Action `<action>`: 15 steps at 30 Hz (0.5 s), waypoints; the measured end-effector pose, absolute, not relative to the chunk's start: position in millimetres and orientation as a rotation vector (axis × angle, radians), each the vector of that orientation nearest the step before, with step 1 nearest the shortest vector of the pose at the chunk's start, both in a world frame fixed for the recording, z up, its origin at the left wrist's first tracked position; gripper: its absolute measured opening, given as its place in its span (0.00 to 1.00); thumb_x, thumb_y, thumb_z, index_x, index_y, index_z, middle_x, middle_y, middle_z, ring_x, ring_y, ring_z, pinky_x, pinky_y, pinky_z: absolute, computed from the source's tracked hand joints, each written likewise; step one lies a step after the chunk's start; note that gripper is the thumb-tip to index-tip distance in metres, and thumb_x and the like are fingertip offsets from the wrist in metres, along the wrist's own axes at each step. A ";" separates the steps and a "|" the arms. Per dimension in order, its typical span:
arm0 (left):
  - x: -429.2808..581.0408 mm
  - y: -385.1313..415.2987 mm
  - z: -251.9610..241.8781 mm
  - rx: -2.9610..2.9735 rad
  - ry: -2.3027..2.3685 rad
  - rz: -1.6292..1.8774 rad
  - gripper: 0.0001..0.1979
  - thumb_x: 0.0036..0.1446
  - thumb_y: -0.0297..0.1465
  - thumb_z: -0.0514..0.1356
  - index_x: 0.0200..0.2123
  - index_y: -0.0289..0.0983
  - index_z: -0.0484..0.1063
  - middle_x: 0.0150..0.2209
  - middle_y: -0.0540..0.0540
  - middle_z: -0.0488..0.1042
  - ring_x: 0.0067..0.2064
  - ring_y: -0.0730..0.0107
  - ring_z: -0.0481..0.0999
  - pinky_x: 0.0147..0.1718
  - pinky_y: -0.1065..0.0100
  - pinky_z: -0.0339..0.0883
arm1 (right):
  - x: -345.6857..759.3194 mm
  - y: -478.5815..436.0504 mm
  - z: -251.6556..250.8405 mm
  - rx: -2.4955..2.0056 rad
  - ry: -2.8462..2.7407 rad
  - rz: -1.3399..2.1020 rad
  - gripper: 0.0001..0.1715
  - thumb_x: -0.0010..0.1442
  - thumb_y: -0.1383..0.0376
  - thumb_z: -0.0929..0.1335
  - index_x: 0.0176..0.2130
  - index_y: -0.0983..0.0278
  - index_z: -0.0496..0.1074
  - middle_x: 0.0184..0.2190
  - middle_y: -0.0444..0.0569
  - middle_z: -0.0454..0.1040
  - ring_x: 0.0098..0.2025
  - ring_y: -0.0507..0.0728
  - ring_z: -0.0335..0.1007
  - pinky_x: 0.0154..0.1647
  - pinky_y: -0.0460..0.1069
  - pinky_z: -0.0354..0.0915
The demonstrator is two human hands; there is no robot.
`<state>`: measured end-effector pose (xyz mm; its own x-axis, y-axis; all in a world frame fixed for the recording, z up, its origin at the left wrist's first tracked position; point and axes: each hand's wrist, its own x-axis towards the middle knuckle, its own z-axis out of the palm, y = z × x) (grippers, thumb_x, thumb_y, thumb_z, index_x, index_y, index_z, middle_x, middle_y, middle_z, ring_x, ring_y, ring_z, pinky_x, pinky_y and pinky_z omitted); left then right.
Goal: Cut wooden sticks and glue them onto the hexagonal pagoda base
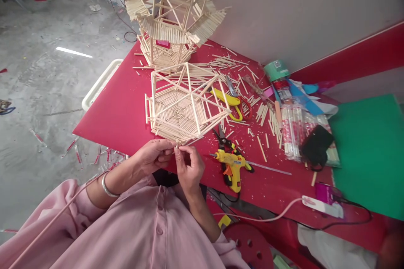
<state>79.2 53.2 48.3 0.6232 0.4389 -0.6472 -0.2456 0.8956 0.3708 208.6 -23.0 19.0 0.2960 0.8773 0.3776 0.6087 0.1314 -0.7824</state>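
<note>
A wooden-stick frame (pixel 188 92) with a hexagonal floor of sticks laid in rings stands at the near edge of the red table. Just in front of its near rim, my left hand (pixel 156 154) is closed in a pinch. My right hand (pixel 190 164) meets it there, thumb and forefinger pressed together. A short wooden stick (pixel 177 143) shows upright between the two sets of fingertips; its lower end is hidden. Whether it touches the frame I cannot tell. To the right of my hands lies a yellow glue gun (pixel 232 164), with black-bladed cutters (pixel 221 136) partly under it.
A taller stick pagoda (pixel 170 25) with slatted roofs rises behind the frame. Loose sticks (pixel 227 62), yellow-handled scissors (pixel 229 97) and packs of sticks (pixel 293 132) lie on the red table (pixel 116 113). A white power strip (pixel 322 207) sits at the right, its cable trailing.
</note>
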 end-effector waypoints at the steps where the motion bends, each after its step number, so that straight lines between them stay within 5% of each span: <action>1: 79.3 53.3 48.9 0.255 0.804 0.398 0.18 0.52 0.31 0.67 0.17 0.34 0.63 0.13 0.57 0.53 0.16 0.84 0.46 0.12 0.80 0.42 | 208.4 -22.5 19.5 -1.575 -1.404 0.340 0.04 0.67 0.64 0.69 0.39 0.62 0.73 0.30 0.45 0.76 0.31 0.51 0.73 0.34 0.46 0.70; 15: 79.0 53.5 51.4 0.213 0.818 0.390 0.17 0.54 0.30 0.65 0.17 0.34 0.64 0.15 0.56 0.54 0.16 0.84 0.48 0.12 0.81 0.43 | 206.7 -21.5 17.2 -1.612 -1.371 0.351 0.07 0.67 0.61 0.69 0.39 0.62 0.74 0.30 0.46 0.78 0.31 0.51 0.75 0.34 0.46 0.70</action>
